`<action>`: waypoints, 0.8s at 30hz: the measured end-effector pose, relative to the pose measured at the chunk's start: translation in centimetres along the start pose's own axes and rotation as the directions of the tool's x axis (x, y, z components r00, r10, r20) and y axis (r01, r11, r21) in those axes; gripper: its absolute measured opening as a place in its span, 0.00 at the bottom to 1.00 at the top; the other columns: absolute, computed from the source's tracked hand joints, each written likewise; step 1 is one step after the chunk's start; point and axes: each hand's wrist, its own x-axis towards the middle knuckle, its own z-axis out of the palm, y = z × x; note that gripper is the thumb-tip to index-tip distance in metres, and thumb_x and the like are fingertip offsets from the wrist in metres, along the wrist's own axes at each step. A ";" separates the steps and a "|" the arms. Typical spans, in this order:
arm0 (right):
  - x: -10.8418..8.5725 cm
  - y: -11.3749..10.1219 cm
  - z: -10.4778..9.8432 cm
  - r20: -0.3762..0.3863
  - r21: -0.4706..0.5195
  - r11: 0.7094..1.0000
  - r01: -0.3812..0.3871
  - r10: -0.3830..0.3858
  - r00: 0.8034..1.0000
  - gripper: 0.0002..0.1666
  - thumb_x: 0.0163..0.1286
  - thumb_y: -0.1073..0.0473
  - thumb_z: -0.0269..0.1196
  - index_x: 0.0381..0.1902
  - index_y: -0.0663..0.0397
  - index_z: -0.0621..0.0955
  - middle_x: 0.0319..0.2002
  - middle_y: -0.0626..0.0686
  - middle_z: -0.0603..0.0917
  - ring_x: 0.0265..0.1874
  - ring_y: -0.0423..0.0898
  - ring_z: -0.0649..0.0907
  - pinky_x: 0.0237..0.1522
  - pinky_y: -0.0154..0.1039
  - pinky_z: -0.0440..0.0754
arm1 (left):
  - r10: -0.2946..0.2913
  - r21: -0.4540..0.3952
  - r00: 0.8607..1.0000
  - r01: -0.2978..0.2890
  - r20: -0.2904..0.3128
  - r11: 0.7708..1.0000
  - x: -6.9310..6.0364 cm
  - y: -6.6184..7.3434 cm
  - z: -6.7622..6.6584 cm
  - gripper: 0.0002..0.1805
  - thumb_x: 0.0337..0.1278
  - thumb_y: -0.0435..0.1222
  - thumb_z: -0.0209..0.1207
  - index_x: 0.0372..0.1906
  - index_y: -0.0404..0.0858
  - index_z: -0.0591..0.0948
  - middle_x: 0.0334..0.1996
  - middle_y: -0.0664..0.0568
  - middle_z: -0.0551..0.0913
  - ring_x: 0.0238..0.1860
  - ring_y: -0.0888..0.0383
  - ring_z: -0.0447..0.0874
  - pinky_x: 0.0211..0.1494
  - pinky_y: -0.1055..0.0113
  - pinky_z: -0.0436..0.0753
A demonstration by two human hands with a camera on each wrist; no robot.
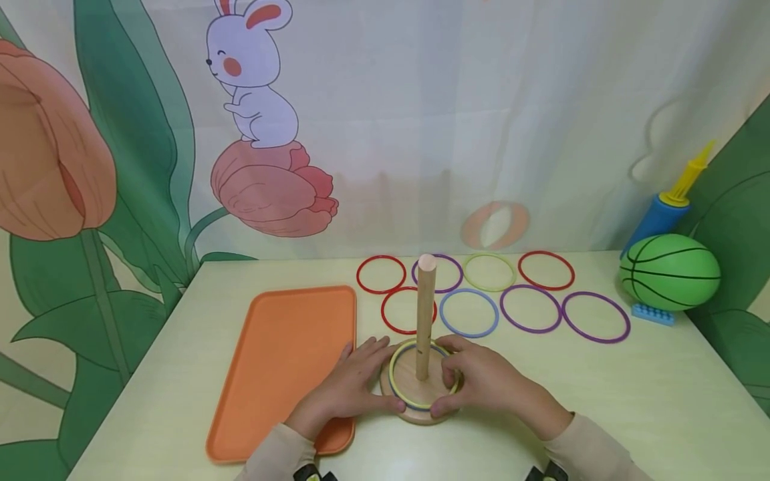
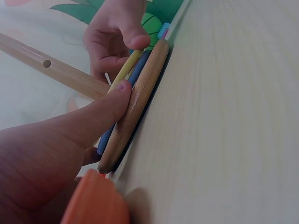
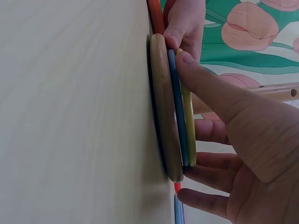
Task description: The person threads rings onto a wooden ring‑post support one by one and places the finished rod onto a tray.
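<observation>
The right hand pinches a yellow ring over a blue ring round the peg; the left hand, thumb and fingers apart, touches them beside a tray. Beyond the fingertips lie loose rings.

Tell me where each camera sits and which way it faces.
Head: worn on the head, facing forward and down at the wooden base and peg; left hand, right hand and sleeves show.
Left wrist: worn there, looking low along the tabletop at the base's edge; left hand near, right hand beyond.
Right wrist: worn there, looking at the same base from the other side; right hand near, left beyond.
Shared: both wrist views show the yellow ring and blue ring edge-on.
</observation>
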 end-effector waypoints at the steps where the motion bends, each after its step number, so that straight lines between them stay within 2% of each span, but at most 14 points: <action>1: 0.0 0.0 0.0 0.001 -0.005 1.000 0.002 -0.002 1.000 0.28 0.47 0.29 0.81 0.22 0.37 0.78 0.68 0.54 0.79 0.52 0.47 0.82 0.40 0.35 0.78 | 0.000 -0.001 1.000 0.000 -0.001 1.000 0.0 0.0 0.0 0.52 0.52 0.64 0.73 0.80 0.50 0.69 0.81 0.41 0.62 0.83 0.38 0.52 0.81 0.32 0.41; 7: 0.0 -0.1 0.0 0.002 -0.018 1.000 0.010 -0.010 1.000 0.27 0.47 0.33 0.83 0.26 0.36 0.78 0.67 0.49 0.78 0.44 0.42 0.79 0.39 0.35 0.77 | -0.003 -0.001 1.000 0.003 0.002 1.000 0.1 0.0 -0.1 0.53 0.51 0.64 0.74 0.80 0.50 0.68 0.81 0.42 0.62 0.83 0.38 0.52 0.81 0.32 0.41; 13: -0.1 0.1 0.1 0.005 -0.006 1.000 0.016 -0.016 1.000 0.28 0.49 0.34 0.83 0.30 0.36 0.77 0.69 0.48 0.76 0.45 0.41 0.78 0.40 0.35 0.77 | -0.011 -0.009 1.000 0.011 0.010 1.000 0.1 0.0 -0.1 0.54 0.50 0.63 0.75 0.80 0.49 0.68 0.82 0.42 0.62 0.83 0.39 0.51 0.82 0.33 0.40; 18: -0.2 0.2 0.1 0.003 0.027 0.999 0.034 -0.034 0.999 0.30 0.48 0.35 0.84 0.33 0.38 0.77 0.69 0.46 0.74 0.39 0.41 0.78 0.37 0.33 0.78 | -0.012 -0.024 1.000 0.012 0.009 1.000 0.1 0.0 0.0 0.55 0.49 0.62 0.76 0.81 0.50 0.67 0.82 0.42 0.61 0.84 0.39 0.51 0.82 0.33 0.39; 21: -0.2 0.2 0.1 0.005 0.039 0.998 0.039 -0.039 0.999 0.31 0.48 0.36 0.84 0.34 0.39 0.76 0.68 0.46 0.75 0.40 0.42 0.78 0.37 0.33 0.77 | -0.008 -0.028 1.000 0.008 0.006 1.000 0.2 -0.1 0.0 0.55 0.49 0.62 0.76 0.81 0.50 0.67 0.82 0.42 0.61 0.84 0.39 0.51 0.82 0.33 0.39; 24: -0.1 0.2 0.1 0.006 0.034 0.999 0.039 -0.039 0.999 0.31 0.47 0.37 0.85 0.35 0.40 0.76 0.68 0.49 0.76 0.48 0.44 0.79 0.43 0.36 0.79 | -0.005 -0.026 1.000 0.006 0.004 1.000 0.1 -0.1 0.0 0.54 0.49 0.62 0.76 0.81 0.50 0.68 0.82 0.42 0.62 0.83 0.39 0.51 0.82 0.32 0.39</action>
